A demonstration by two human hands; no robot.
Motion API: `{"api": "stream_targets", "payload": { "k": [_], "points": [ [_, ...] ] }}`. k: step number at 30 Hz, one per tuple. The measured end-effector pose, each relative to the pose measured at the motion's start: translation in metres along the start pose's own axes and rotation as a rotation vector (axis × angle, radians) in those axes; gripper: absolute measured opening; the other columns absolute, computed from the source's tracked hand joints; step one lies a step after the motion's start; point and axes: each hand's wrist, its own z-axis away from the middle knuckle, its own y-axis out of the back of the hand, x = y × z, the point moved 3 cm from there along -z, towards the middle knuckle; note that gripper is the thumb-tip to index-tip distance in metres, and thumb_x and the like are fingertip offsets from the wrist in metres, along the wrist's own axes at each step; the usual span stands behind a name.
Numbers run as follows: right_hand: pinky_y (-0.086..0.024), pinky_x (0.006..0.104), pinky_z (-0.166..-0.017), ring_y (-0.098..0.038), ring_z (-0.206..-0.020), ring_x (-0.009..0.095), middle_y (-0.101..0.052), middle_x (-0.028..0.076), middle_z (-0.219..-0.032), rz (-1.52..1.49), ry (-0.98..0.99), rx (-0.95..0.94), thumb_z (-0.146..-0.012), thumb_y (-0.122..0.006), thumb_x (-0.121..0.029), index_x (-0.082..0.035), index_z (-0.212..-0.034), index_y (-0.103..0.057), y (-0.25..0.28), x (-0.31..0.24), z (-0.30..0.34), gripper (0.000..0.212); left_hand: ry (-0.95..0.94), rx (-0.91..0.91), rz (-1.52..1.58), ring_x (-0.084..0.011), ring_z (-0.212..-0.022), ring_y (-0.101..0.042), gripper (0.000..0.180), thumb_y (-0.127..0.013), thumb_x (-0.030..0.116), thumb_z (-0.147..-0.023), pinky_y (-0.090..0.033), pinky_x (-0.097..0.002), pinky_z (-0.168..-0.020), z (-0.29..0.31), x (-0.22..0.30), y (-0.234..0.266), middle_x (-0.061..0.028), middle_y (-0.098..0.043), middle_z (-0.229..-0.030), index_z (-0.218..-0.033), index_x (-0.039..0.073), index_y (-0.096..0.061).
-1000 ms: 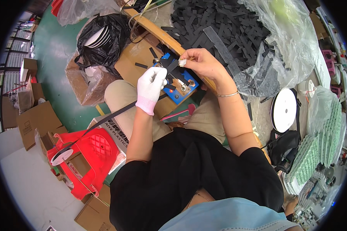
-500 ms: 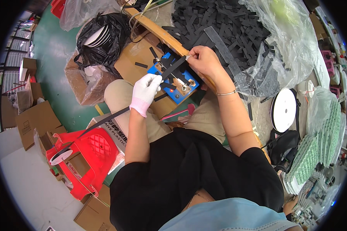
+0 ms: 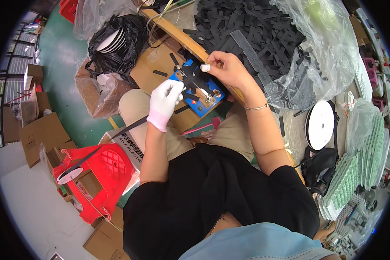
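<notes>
Diagonally rightward, black strap [image 3: 128, 128] toward blue device [image 3: 197, 105]

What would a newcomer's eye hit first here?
Likely the big heap of short black strips at the top, right of centre. Next, the bright red plastic stool at lower left, with a white-faced reel at its left side. Then, above the picture's centre, the blue device, with the white-gloved left hand at its left and the ungloved right hand at its upper right.
</notes>
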Motion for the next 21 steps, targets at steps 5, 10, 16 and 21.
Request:
{"api": "stream_targets", "payload": {
  "k": [5, 10, 16, 21],
  "points": [
    [-0.034, 0.0219, -0.044, -0.041, -0.050, 0.003, -0.049, -0.003, -0.056, -0.191, -0.165, -0.122, -0.085, -0.063, -0.023, -0.002, -0.073, -0.053, 0.002, -0.003, 0.000, 0.026, -0.026, 0.005, 0.055, -0.0035, -0.054, -0.045, 0.019, -0.058, 0.019, -0.088, -0.035, -0.0189, -0.050, -0.006, 0.010, -0.015, 0.0012, -0.054, -0.062, -0.081, 0.002, -0.060],
    [-0.037, 0.0215, -0.042, -0.048, -0.055, 0.004, -0.054, 0.000, -0.063, -0.010, 0.041, 0.088, -0.084, -0.063, -0.018, -0.001, -0.074, -0.054, 0.000, 0.002, -0.001, 0.022, -0.022, 0.010, 0.071, -0.0037, -0.054, -0.045, 0.020, -0.058, 0.019, -0.088, -0.035, -0.0190, -0.050, -0.009, 0.010, -0.019, 0.0008, -0.054, -0.062, -0.081, 0.001, -0.060],
    [-0.039, 0.0206, -0.054, -0.047, -0.062, 0.002, -0.058, -0.001, -0.075, -0.211, -0.082, -0.119, -0.080, -0.067, -0.014, 0.000, -0.086, -0.062, -0.002, -0.002, 0.000, 0.016, -0.009, 0.031, 0.065, -0.0038, -0.055, -0.046, 0.020, -0.058, 0.020, -0.088, -0.036, -0.0191, -0.050, -0.010, 0.005, -0.017, 0.0006, -0.054, -0.063, -0.082, 0.001, -0.061],
    [-0.039, 0.0187, -0.060, -0.048, -0.068, 0.003, -0.058, -0.002, -0.076, -0.371, -0.108, -0.212, -0.080, -0.065, -0.013, 0.001, -0.085, -0.063, -0.008, -0.003, 0.005, 0.015, -0.026, 0.022, -0.001, -0.0038, -0.056, -0.048, 0.021, -0.058, 0.022, -0.088, -0.037, -0.0196, -0.051, -0.011, 0.003, -0.019, 0.0009, -0.055, -0.063, -0.084, 0.002, -0.062]
  ]
}}
